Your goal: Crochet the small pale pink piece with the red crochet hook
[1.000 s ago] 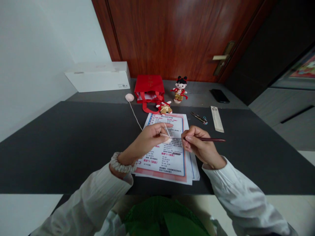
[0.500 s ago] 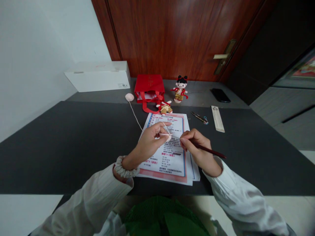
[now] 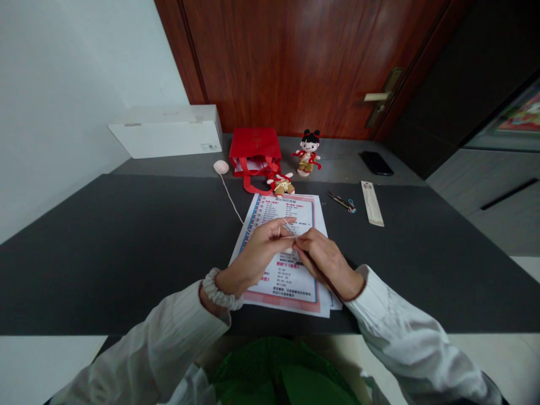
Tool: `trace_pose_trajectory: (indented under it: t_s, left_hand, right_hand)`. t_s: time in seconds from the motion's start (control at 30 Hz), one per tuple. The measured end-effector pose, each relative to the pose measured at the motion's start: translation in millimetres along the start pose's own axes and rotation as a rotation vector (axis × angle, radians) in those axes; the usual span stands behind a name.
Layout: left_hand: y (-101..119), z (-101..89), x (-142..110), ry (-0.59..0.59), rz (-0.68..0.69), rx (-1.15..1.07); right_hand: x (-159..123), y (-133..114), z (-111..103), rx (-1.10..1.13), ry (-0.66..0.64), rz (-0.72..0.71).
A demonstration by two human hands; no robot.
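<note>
**While the left hand (image 3: 255, 256) and right hand (image 3: 324, 261) met over the printed sheet (image 3: 295, 287), yarn was pinched**

Left fingers (image 3: 274, 239) were curled together on pale pink yarn (image 3: 231, 201), which ran from behind the fingers to a yarn ball (image 3: 221, 167). Right fingers (image 3: 306, 239) were closed on a dark crochet hook (image 3: 321, 275), its tip hidden. Fingertips of both hands touched. Sheet lay directly under the fingers. Red bag (image 3: 255, 149), standing doll (image 3: 307, 153) and lying doll (image 3: 281, 184) sat well beyond the fingers.

Pale pink yarn ball (image 3: 220, 167), thin strand (image 3: 231, 203) trailing — dark crochet hook (image 3: 333, 287) slanting low.
</note>
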State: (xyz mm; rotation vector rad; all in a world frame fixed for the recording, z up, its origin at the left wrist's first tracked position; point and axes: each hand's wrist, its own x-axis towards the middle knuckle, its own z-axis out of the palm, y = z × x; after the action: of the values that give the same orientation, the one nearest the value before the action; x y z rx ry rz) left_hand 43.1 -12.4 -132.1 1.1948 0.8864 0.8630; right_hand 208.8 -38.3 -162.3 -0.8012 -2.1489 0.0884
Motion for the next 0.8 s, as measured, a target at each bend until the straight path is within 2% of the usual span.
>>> trace_pose_trajectory:
  t_s: [0.1, 0.17, 0.3, 0.47, 0.53, 0.67, 0.73, 0.8]
  left_hand:
    - [2.2, 0.3, 0.4, -0.037, -0.116, -0.197]
    - [3.3, 1.5, 0.1, -0.035, -0.096, -0.220]
    - [3.9, 0.3, 1.2, 0.067, 0.100, 0.080]
    - [7.1, -9.4, 2.8, 0.139, 0.283, 0.409]
    - [8.9, -12.0, 2.0, 0.129, 0.319, 0.466]
    - [11.6, -13.3, -0.6, 0.073, 0.341, 0.486]
    - [12.2, -13.9, -1.3, 0.063, 0.336, 0.470]
    - [12.0, -15.0, -1.1, 0.047, 0.316, 0.436]
  right_hand:
    - [1.3, -2.5, -3.5, -0.149, -0.025, -0.076]
    - [3.1, -7.3, -4.7, -0.224, -0.026, -0.078]
    - [6.7, -14.5, -4.1, -0.211, -0.003, -0.011]
    - [4.9, -11.7, -4.7, 0.051, 0.055, 0.037]
    - [2.6, -9.6, -5.3, 0.205, 0.108, 0.144]
    - [0.3, -6.3, -5.9, 0.536, 0.239, 0.523]
    - [0.5, -4.1, -6.4, 0.672, 0.276, 0.621]
    - [0.8, -1.2, -6.7, 0.781, 0.291, 0.657]
